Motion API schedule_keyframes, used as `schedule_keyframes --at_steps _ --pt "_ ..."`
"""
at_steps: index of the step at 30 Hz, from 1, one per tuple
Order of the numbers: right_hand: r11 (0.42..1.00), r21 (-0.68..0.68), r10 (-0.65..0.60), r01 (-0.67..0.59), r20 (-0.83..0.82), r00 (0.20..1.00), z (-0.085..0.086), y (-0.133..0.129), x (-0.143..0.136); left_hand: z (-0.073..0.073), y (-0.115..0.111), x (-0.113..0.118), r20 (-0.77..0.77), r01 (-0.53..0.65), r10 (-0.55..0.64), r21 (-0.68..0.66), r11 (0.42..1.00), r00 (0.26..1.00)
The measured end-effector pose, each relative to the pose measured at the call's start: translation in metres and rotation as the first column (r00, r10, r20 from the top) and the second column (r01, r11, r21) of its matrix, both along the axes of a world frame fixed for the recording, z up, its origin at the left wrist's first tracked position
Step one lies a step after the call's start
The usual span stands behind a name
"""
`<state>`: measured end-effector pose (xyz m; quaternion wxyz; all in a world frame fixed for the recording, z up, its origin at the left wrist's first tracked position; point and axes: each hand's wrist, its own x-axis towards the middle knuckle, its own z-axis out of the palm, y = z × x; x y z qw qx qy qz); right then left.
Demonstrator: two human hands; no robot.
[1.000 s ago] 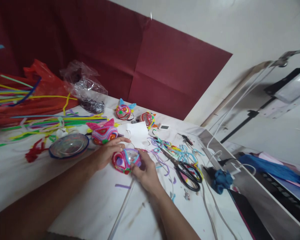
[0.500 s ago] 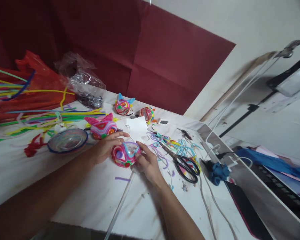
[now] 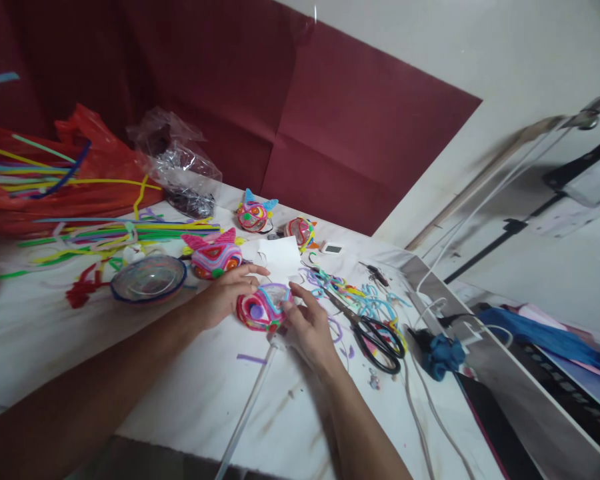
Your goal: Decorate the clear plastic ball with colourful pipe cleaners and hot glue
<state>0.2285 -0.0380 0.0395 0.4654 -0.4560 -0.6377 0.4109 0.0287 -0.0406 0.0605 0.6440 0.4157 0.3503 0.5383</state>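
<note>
A round, clear-bodied craft piece [image 3: 261, 315], trimmed with pink, blue and purple fuzzy stems, sits between my hands on the white table. My left hand [image 3: 233, 293] grips its left and far edge, fingers bent over the top. From the right, my right hand [image 3: 307, 321] presses thumb and fingers against the rim. Just beyond my left hand stands a similar pink-eared piece [image 3: 216, 257]. A clear bowl-shaped shell [image 3: 149, 280] with a blue edge lies left of my forearm. Near the held piece are a purple strip [image 3: 251, 359] and a clear rod [image 3: 245, 417].
Black-handled scissors [image 3: 377, 340] lie to the right beside a tangle of stem scraps [image 3: 363, 293]. Two more decorated balls [image 3: 254, 213] stand at the back near a white paper [image 3: 280, 255]. A red bag [image 3: 100, 160] of stems is far left; cables [image 3: 415, 413] cross the right side.
The whole scene has shifted a little to the right in the picture as the camera turned. Both hands stay on the craft piece, with little visible change in their grip.
</note>
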Motion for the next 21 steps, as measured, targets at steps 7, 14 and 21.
schedule_keyframes --at_steps 7,14,21 --pt "0.899 0.405 -0.263 0.166 0.195 0.945 0.028 -0.011 0.030 -0.001 0.006 0.001 -0.006 -0.104 0.105 0.085 0.991 0.994" --pt "0.889 0.415 -0.096 -0.191 0.578 0.810 0.011 -0.059 0.048 -0.003 0.009 0.005 -0.006 -0.172 0.174 0.135 0.976 0.985" --pt "0.955 0.240 -0.171 -0.174 0.925 0.338 0.009 -0.066 0.040 -0.009 0.013 0.005 -0.052 -0.209 0.224 0.205 0.956 0.973"
